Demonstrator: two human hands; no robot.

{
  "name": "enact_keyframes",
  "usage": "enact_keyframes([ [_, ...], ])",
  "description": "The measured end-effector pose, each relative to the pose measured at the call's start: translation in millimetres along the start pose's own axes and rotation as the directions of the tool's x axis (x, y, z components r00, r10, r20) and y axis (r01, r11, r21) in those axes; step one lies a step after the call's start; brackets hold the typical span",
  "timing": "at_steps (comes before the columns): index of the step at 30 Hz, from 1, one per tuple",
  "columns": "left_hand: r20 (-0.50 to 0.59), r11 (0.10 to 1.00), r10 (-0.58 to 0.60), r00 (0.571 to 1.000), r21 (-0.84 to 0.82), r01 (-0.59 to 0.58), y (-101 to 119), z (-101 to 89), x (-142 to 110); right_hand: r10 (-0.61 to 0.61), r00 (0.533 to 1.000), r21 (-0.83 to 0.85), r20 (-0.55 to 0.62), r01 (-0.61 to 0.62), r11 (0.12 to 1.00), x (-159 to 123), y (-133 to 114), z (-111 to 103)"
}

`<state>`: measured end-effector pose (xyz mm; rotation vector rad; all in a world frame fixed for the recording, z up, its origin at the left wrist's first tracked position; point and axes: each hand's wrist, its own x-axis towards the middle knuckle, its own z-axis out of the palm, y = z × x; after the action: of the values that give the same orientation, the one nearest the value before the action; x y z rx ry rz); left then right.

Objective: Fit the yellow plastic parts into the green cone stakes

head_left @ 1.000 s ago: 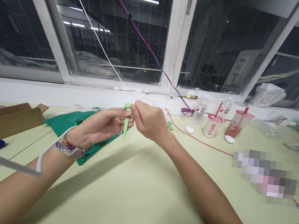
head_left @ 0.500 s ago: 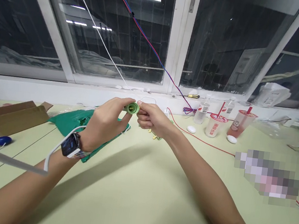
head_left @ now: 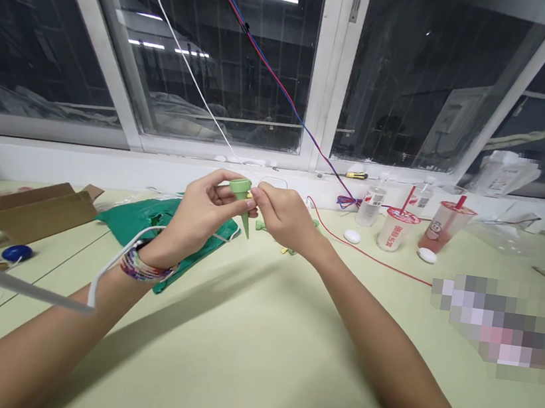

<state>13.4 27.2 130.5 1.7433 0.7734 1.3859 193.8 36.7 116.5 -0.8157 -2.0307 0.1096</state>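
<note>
My left hand (head_left: 204, 212) pinches a green watering spike (head_left: 241, 188) between thumb and fingers. The spike hangs upright with a slight tilt, its wide round end up and its pointed tip down, above the table. Close against it, my right hand (head_left: 283, 215) is closed on a small yellow piece (head_left: 250, 194) at the side of the spike; most of that piece is hidden by the fingers. Beyond and below my right hand, more green and yellow parts (head_left: 288, 251) lie on the table, partly covered by the hand.
A green plastic bag (head_left: 125, 217) lies behind my left wrist, with an open cardboard box (head_left: 30, 212) and a blue ball (head_left: 17, 253) further left. Drink cups (head_left: 394, 230), water bottles (head_left: 370, 207) and white oval objects (head_left: 352, 236) stand right. A white cable (head_left: 40, 292) crosses my left forearm.
The spike has turned from its open round end facing me to upright, tip down. My left wrist has rotated, so the bead bracelets show instead of the watch face.
</note>
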Motion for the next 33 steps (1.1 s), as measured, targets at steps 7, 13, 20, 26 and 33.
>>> enact_keyframes([
  [7, -0.056, 0.758, 0.475, 0.878, 0.533, -0.376, -4.9, -3.2, -12.0, 0.246, 0.954, 0.660, 0.169, -0.295, 0.691, 7.5, -9.0, 5.0],
  [13, 0.200, 0.499, 0.571, 0.796, 0.686, -0.530, -12.8, -20.4, -8.2, 0.196, 0.889, 0.790, 0.414, -0.458, 0.407, 8.9, -15.8, -11.1],
  [20, 0.001, 0.737, 0.472, 0.881, 0.548, -0.396, -6.0, -10.5, -6.3, 0.314, 0.891, 0.786, 0.328, -0.442, 0.432, 11.5, -20.6, -10.0],
  [26, -0.055, 0.985, 0.135, 0.989, 0.114, -0.128, 1.9, 1.1, -2.0, 0.360, 0.929, 0.647, 0.083, -0.326, 0.690, 10.0, -12.1, 3.4],
  [33, -0.046, 1.000, 0.023, 0.999, -0.014, -0.024, -0.5, -2.6, -0.1, 0.191, 0.981, 0.402, 0.036, -0.189, 0.896, 5.0, -10.7, -4.1],
])
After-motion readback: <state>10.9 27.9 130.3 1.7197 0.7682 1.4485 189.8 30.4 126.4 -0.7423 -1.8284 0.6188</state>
